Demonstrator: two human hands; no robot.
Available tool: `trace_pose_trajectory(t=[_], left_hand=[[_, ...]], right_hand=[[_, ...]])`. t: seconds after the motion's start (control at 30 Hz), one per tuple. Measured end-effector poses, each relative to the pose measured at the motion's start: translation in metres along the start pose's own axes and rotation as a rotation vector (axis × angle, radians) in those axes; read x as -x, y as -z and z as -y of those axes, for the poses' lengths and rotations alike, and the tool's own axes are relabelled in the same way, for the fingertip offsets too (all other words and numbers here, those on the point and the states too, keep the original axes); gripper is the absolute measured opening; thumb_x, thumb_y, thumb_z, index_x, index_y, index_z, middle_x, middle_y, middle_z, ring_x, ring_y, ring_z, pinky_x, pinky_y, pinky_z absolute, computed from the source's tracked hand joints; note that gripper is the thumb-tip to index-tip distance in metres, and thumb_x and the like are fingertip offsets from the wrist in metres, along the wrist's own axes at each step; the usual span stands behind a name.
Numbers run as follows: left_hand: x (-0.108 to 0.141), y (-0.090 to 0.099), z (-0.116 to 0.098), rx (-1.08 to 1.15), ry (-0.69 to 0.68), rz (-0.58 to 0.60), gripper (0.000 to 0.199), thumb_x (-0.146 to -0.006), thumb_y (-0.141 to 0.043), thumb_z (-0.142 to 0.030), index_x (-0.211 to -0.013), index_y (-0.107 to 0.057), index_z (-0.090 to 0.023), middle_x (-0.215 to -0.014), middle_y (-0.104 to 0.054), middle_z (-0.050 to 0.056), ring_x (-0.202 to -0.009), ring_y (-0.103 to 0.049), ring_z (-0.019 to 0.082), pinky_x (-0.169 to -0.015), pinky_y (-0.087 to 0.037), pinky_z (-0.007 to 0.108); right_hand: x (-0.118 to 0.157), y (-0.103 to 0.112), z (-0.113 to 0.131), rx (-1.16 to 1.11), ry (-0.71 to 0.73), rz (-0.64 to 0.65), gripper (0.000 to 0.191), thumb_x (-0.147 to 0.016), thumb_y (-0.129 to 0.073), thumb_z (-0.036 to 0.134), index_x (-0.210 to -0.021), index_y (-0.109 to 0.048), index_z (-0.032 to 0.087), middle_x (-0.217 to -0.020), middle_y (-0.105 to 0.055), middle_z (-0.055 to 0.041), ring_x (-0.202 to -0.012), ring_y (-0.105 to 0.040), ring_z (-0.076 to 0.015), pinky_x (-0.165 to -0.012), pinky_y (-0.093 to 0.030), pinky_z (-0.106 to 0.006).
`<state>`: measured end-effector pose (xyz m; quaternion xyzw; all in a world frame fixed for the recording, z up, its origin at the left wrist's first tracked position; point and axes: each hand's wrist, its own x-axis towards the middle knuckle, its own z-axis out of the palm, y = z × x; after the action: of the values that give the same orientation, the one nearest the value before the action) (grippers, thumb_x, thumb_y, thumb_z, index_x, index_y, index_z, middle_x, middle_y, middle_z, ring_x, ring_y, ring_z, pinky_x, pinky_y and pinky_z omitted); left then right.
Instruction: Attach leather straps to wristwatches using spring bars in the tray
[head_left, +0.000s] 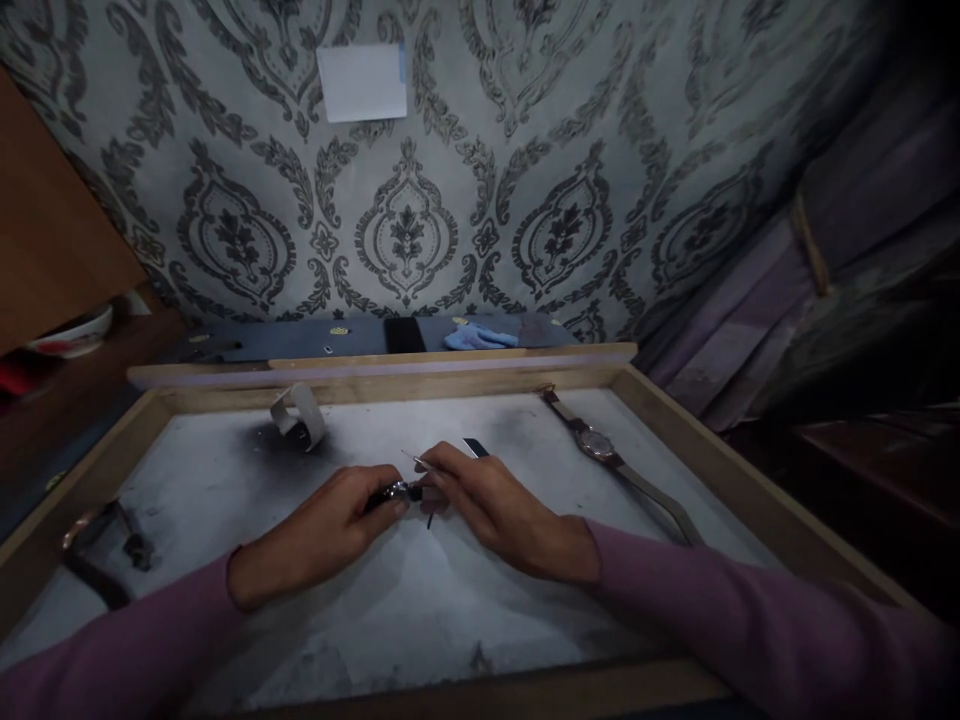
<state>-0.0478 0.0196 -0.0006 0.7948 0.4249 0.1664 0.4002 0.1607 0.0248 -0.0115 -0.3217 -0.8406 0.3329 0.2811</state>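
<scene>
My left hand point(330, 520) is closed around a small dark watch point(397, 491) with a shiny metal case, gripped between thumb and fingers. Close against it, my right hand point(499, 505) pinches a thin pointed metal tool point(415, 459), its tip directed up and left. Whether that tool is a screwdriver or tweezers I cannot tell. The right fingers also reach to the watch's right side, and parts of the watch are hidden by both hands. Just behind my right hand lies a small dark flat piece point(475, 448) with a pale edge.
A shallow wooden-rimmed tray point(525, 690) with a white bottom surrounds my hands. Inside lie a pale-strapped watch point(300, 418), a brown-strapped watch point(120, 545) and a long-strapped watch point(596, 444). Beyond the rim are a black phone point(404, 335) and a blue cloth point(480, 337).
</scene>
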Motion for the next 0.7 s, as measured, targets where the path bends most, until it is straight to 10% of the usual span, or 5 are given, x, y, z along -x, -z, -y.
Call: trace_pose_trajectory(t=[0.7], left_hand=[[0.0011, 0.0004, 0.0051, -0.222, -0.047, -0.021, 0.023, -0.097, -0.04, -0.028, -0.087, -0.057, -0.016, -0.075, -0.058, 0.002, -0.07, -0.054, 0.017, -0.065, -0.038, 0.029]], right_hand=[[-0.0062, 0.0041, -0.0096, -0.207, -0.071, -0.089, 0.01, -0.096, -0.043, 0.023, -0.09, -0.049, 0.018, -0.085, -0.062, -0.0045, -0.083, -0.065, -0.0157, -0.074, -0.053, -0.029]])
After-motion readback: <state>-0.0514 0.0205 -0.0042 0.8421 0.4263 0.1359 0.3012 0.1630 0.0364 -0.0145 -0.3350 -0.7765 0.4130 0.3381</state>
